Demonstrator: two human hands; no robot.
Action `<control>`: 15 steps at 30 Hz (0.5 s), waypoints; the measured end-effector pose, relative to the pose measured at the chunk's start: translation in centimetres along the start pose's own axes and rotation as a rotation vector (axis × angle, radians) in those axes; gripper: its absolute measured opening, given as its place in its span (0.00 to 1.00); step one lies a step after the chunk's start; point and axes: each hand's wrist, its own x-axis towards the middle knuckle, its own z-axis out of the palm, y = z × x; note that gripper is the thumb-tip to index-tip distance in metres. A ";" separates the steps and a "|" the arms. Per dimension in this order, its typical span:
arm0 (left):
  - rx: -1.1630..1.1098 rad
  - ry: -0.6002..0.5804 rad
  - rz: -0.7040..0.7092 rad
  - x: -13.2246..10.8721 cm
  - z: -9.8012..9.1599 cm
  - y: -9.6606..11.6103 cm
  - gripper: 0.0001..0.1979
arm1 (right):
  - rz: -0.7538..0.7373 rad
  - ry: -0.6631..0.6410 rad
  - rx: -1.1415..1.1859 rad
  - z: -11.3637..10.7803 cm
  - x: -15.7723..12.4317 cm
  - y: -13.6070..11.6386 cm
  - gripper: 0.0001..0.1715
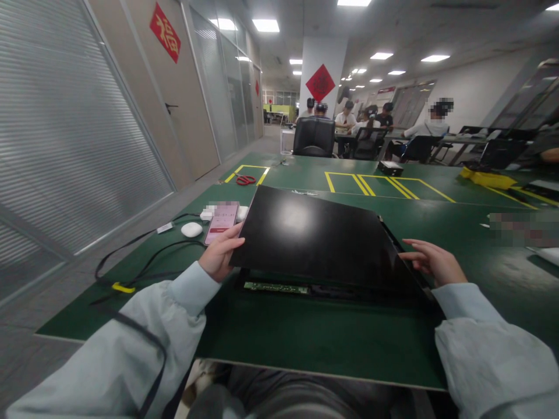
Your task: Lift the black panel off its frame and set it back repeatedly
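Note:
A glossy black screen panel (314, 235) is tilted above the green table, reflecting a ceiling light. My left hand (222, 251) grips its left edge, thumb on top and the other fingers mostly hidden. Stretched out at the panel's right side, my right hand (430, 262) has its fingers apart; one fingertip is at the edge, and I cannot tell whether it touches. Beneath the panel a dark frame (406, 247) shows along the right. A green circuit board strip (275, 287) lies under the panel's near edge.
Left on the green table (323, 337) lie a phone (222, 224), a white rounded case (191, 230) and black cords with a yellow piece (123, 288). Farther back are red-handled scissors (245, 180), a small black box (390, 168) and a yellow item (487, 176). Several people sit beyond.

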 end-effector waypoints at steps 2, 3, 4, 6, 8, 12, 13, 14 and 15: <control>-0.008 -0.014 0.002 0.0 0.1 0.0 0.37 | -0.038 0.001 0.034 -0.1 0.2 0.3 0.15; -0.011 -0.023 0.001 -0.1 0.2 -0.1 0.38 | -0.064 0.011 0.048 -0.1 0.3 0.5 0.14; -0.011 -0.032 -0.002 -0.1 0.3 -0.2 0.37 | -0.089 0.025 0.057 -0.1 0.4 0.6 0.14; 0.000 -0.045 -0.007 -0.1 0.4 -0.5 0.36 | -0.118 0.055 0.056 -0.3 0.7 1.0 0.12; 0.012 -0.052 -0.010 -0.1 0.5 -0.8 0.35 | -0.122 0.084 0.029 -0.5 0.9 1.1 0.12; 0.012 -0.073 -0.031 0.0 0.4 -1.4 0.35 | -0.119 0.131 -0.024 -0.8 1.1 1.1 0.13; 0.009 -0.078 -0.037 0.0 0.3 -1.5 0.36 | -0.115 0.137 -0.037 -0.8 1.1 1.1 0.13; 0.006 -0.080 -0.041 0.1 0.2 -1.6 0.36 | -0.110 0.141 -0.049 -0.8 1.1 1.1 0.13; 0.004 -0.080 -0.043 0.1 0.1 -1.7 0.37 | -0.106 0.142 -0.061 -0.8 1.1 1.1 0.13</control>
